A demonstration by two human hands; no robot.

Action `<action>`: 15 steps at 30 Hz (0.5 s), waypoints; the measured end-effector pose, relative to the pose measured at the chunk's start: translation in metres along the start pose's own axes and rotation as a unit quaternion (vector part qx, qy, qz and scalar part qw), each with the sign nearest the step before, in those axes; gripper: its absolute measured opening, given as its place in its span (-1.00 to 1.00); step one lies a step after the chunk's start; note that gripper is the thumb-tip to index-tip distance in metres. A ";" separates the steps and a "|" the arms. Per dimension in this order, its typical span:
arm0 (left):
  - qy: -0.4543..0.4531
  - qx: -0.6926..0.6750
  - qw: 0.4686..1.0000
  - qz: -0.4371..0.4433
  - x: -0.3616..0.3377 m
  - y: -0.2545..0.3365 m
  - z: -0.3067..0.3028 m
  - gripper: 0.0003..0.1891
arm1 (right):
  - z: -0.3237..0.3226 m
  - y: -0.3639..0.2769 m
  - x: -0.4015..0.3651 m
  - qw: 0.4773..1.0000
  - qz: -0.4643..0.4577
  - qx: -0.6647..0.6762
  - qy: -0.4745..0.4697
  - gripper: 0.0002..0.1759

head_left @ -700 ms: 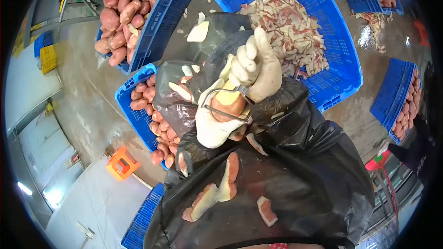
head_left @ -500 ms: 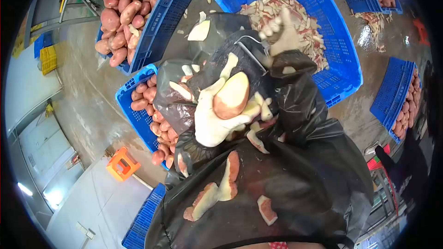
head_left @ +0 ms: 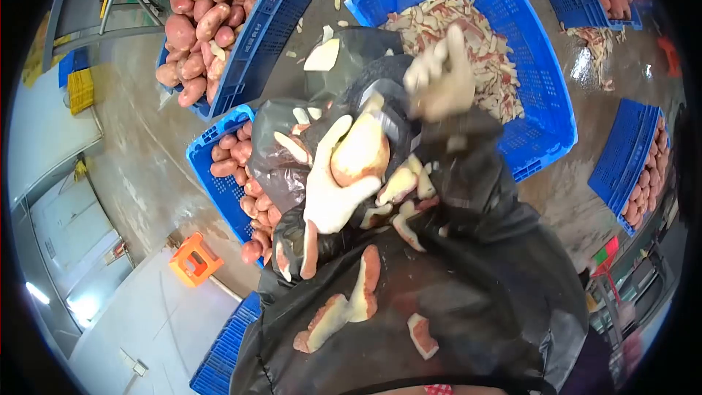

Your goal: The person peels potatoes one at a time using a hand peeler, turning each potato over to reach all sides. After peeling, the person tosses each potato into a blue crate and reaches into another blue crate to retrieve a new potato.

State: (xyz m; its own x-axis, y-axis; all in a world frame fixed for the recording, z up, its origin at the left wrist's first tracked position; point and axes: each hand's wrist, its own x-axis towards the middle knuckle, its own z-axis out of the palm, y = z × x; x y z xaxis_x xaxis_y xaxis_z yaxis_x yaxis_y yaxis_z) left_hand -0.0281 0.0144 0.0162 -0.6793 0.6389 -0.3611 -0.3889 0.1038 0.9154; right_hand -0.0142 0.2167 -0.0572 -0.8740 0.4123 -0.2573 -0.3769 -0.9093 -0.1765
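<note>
My left hand [head_left: 329, 194], in a pale glove, cups a partly peeled potato [head_left: 361, 152] over my lap. Its upper part is bare and pale, with reddish skin lower down. My right hand [head_left: 444, 79], also gloved and smeared by motion, is closed just right of the potato. It grips a peeler, whose blurred grey blade end [head_left: 393, 126] is close to the potato; its handle is hidden. Potato peelings [head_left: 363, 285] lie on my dark apron [head_left: 468, 285] and beside my left hand.
A blue crate [head_left: 545, 66] holding a heap of peelings [head_left: 490, 51] stands ahead to the right. Crates of unpeeled potatoes [head_left: 194, 33] stand ahead left, close by my left side, and far right. An orange stool [head_left: 196, 259] is at left. Scraps lie on the wet floor.
The potato has turned in my left hand, its pale tip now pointing up. My right hand and the peeler have moved down and nearer. A peeling now hangs below my left wrist.
</note>
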 end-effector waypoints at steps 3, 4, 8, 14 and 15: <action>0.006 -0.093 0.994 -0.063 -0.008 0.000 0.010 -0.04 | 0.025 0.026 -0.024 0.986 0.051 -0.158 0.016 -0.51; 0.023 -0.066 0.996 -0.053 -0.004 0.002 0.011 -0.05 | 0.026 0.021 -0.008 0.979 0.086 -0.071 0.169 -0.50; -0.003 -0.089 0.996 0.013 -0.002 -0.015 0.000 -0.15 | 0.027 0.004 -0.018 0.955 0.203 0.185 0.110 -0.53; 0.030 -0.108 0.994 0.018 -0.014 -0.048 -0.004 -0.35 | 0.005 -0.004 -0.005 0.973 0.012 -0.219 0.075 -0.55; 0.049 -0.144 0.988 -0.005 -0.017 -0.069 -0.011 -0.42 | 0.028 0.009 -0.023 0.980 0.041 -0.188 0.054 -0.54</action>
State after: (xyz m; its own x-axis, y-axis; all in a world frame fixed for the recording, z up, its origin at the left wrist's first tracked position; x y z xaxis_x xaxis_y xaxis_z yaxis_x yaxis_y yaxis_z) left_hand 0.0034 -0.0120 -0.0423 -0.7264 0.5602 -0.3981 -0.5467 -0.1200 0.8287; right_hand -0.0063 0.1972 -0.0263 -0.8508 0.3616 -0.3812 -0.1498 -0.8623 -0.4836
